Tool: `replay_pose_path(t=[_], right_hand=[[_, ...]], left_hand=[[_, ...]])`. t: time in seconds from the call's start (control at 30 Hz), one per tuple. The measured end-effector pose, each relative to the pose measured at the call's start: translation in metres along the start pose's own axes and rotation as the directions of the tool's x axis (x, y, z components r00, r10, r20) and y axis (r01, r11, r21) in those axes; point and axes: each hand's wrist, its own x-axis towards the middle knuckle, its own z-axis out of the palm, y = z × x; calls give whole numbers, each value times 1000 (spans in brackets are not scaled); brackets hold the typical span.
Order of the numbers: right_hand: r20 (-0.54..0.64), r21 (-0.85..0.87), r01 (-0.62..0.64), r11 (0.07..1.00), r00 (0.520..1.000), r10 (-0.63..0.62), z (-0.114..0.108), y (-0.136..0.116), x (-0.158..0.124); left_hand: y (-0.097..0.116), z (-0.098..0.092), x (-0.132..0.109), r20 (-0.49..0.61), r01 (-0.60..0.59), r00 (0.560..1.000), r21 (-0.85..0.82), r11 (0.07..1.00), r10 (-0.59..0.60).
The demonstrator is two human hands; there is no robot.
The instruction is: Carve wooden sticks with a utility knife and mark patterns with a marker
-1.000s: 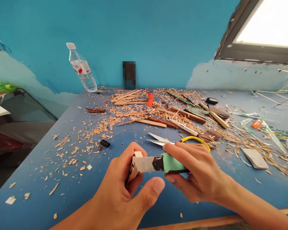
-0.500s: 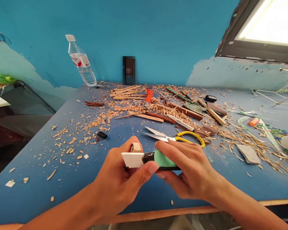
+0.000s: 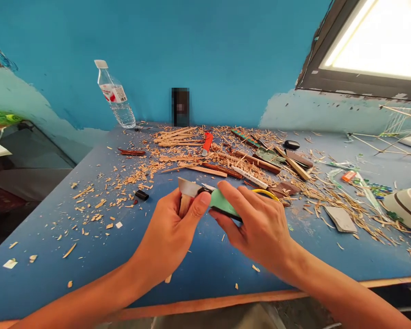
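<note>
My right hand (image 3: 256, 221) is closed around the green handle of a utility knife (image 3: 221, 202), its wide blade pointing left. In my left hand (image 3: 169, 233) is a small wooden stick (image 3: 184, 206), upright between the fingers, with the blade across its top end. My left thumb presses against the knife near the base of the blade. Behind my right hand lie scissors (image 3: 270, 195) with yellow handles, mostly covered by the hand. A black cap (image 3: 141, 195) rests on the table left of the hands.
Wood shavings and sticks (image 3: 178, 135) litter the blue table (image 3: 99, 283). Among them lie a red cutter (image 3: 207, 143), a white marker (image 3: 250, 177) and sandpaper (image 3: 340, 219). A water bottle (image 3: 118, 103) stands at the back left. A wooden strip (image 3: 222, 299) edges the front.
Both hands have moved up and slightly left, with the knife now tilted and its blade across the stick's end. A fresh chip lies on the table below my right hand. The view has shifted slightly.
</note>
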Motion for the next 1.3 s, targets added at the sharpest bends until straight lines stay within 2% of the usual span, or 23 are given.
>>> replay_pose_path(t=[0.13,0.23,0.37,0.57,0.77,0.87,1.03,1.13,1.23,1.3], right_hand=[[69,209,65,976,994,-81,-6,9,0],[83,237,138,962,983,-162,-9,12,-1],[71,242,168,956,979,-191,-14,11,-2],[67,239,168,956,980,-189,-15,13,-3],[76,330,132,935,983,-165,-2,16,-5],[91,316,118,941,984,-154,-1,16,-6],[101,195,69,978,991,-89,1,9,-8],[93,91,5,996,996,-14,5,3,-9],[60,21,-96,995,994,94,6,6,-3],[23,115,-229,967,973,228,1,14,3]], left_hand=[[12,-1,-1,89,-23,996,-55,998,28],[14,-1,-5,166,-7,986,-100,995,23],[10,1,-7,221,-41,973,-118,992,67],[6,1,-5,205,-98,973,-40,994,104],[-4,0,-2,164,-297,947,125,947,276],[-9,-2,-2,163,-341,936,191,921,312],[-15,1,-4,86,-159,986,188,969,145],[-15,8,0,29,-34,999,196,980,29],[-7,13,5,-4,76,997,89,993,-76],[7,8,5,33,158,987,-39,987,-157]])
